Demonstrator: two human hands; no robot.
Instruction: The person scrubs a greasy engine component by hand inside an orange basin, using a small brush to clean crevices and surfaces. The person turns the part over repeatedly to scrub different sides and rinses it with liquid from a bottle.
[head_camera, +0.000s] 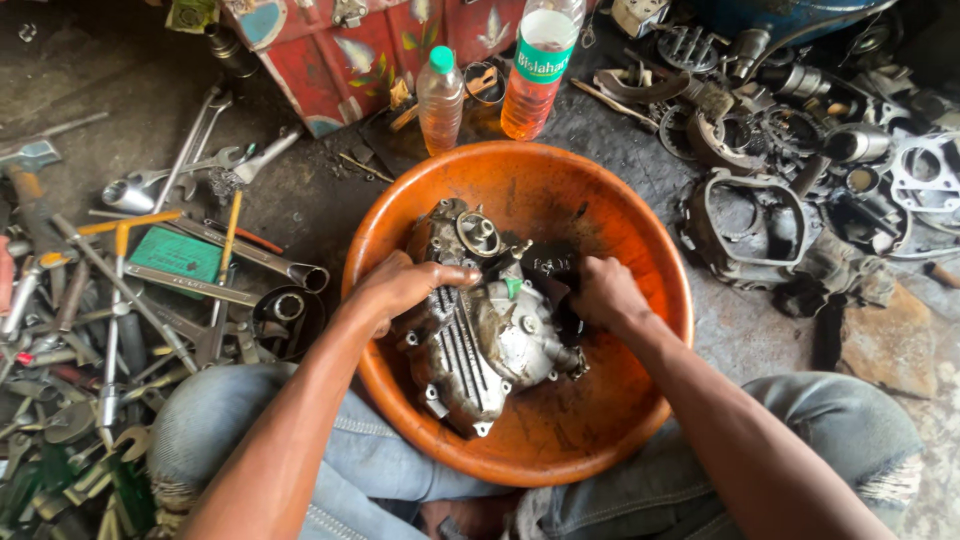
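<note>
Nearest me are the person's knees in faded jeans (260, 440), with a big orange plastic basin (640, 390) set between them on the grimy floor. In the basin lies a grey metal engine casing (480, 340), ribbed along one side, oily and streaked with dirt, tilted with its finned cover towards the near left. The left hand (400, 288) is clamped over the casing's upper left edge, thumb stretched across the top, steadying it. The right hand (605, 292) is curled tight at the casing's right side over something dark; whether it grips a rag, a brush or just the metal I cannot tell. To my mind the work goes best with the left hand keeping firm pressure so the heavy, slippery piece does not slide in the basin while the right works into the recesses. Left of the basin sprawl spanners (200, 160); beyond it stand two plastic bottles (538, 70) of amber liquid, and far right a heap of dismantled engine parts (790, 190).
</note>
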